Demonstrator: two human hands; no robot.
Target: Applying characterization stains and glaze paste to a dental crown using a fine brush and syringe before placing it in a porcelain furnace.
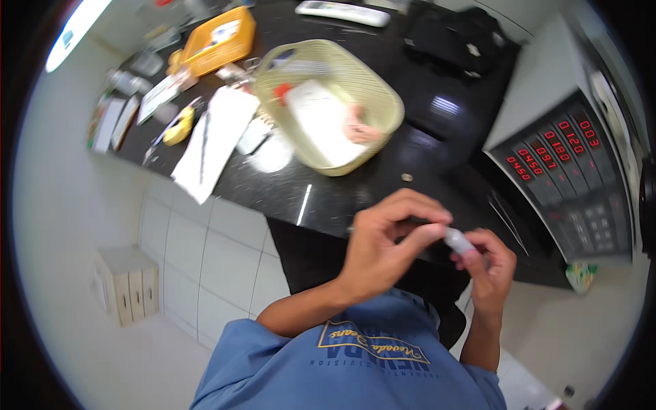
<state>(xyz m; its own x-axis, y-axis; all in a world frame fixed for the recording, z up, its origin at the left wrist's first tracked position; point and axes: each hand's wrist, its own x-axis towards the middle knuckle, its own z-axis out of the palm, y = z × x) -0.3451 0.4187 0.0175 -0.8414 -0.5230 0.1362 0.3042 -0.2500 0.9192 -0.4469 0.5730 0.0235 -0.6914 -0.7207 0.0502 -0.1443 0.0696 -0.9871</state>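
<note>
In front of my shirt, above the counter's near edge, my right hand is closed round a small whitish translucent tube, thumb and fingers on its sides. The thumb and forefinger of my left hand pinch together at the tube's upper end. Whether a cap sits between those fingertips is too small to make out. A little beyond my left fingertips, a small beige piece lies on the black counter. A pair of thin metal tweezers lies to the right, beyond my right hand.
A pale green basket holding papers stands ahead. An orange basket, papers and a yellow object are at the left. On the right stands a machine with red digits. A black bag lies at the back.
</note>
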